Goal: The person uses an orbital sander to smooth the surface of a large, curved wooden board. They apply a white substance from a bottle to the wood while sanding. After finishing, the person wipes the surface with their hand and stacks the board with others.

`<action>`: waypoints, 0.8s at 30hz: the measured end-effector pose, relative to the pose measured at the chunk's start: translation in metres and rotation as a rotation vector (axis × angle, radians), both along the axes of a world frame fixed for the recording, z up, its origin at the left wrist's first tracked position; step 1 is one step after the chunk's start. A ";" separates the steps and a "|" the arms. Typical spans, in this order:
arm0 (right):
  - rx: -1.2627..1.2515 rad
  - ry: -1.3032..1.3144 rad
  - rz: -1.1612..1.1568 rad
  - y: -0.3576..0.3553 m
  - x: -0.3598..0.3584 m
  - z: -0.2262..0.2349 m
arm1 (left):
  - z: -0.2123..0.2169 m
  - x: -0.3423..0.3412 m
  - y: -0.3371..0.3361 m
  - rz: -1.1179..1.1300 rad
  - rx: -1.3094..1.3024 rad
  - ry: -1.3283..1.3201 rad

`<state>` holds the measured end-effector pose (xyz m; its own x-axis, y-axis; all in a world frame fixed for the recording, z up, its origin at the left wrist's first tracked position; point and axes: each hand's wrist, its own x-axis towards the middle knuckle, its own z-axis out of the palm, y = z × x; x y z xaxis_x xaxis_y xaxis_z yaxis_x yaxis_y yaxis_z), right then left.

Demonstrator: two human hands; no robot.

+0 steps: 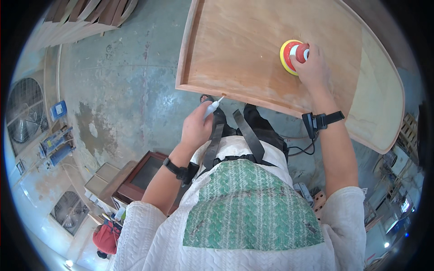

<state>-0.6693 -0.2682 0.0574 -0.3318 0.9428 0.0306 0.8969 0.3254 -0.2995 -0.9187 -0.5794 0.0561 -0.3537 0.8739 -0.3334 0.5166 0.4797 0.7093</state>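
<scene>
My left hand is closed around a small white squeeze bottle with a thin pointed nozzle. The nozzle's tip is by a small dark spot on the near rim of a wooden panel; whether it touches cannot be told. This panel has a raised edge and a rounded right end with a paler strip. Farther in, my right hand grips the red top of a round palm sander with a yellow pad, which rests on the panel's face.
Curved wooden parts stand stacked at the far left. Beside my left arm is a dark brown framed cabinet. Large fans line the left wall, near a blue container. A person in red is at the lower left. Pallets stand at the right.
</scene>
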 end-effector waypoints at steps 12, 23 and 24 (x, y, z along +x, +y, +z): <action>-0.270 -0.090 0.592 -0.177 -0.101 0.036 | -0.020 -0.053 -0.029 0.086 0.201 0.015; -0.304 -0.238 0.492 -0.194 -0.104 0.047 | -0.031 -0.092 -0.047 0.067 0.279 0.012; -0.270 -0.229 0.525 -0.197 -0.110 0.048 | -0.033 -0.094 -0.048 0.063 0.279 0.012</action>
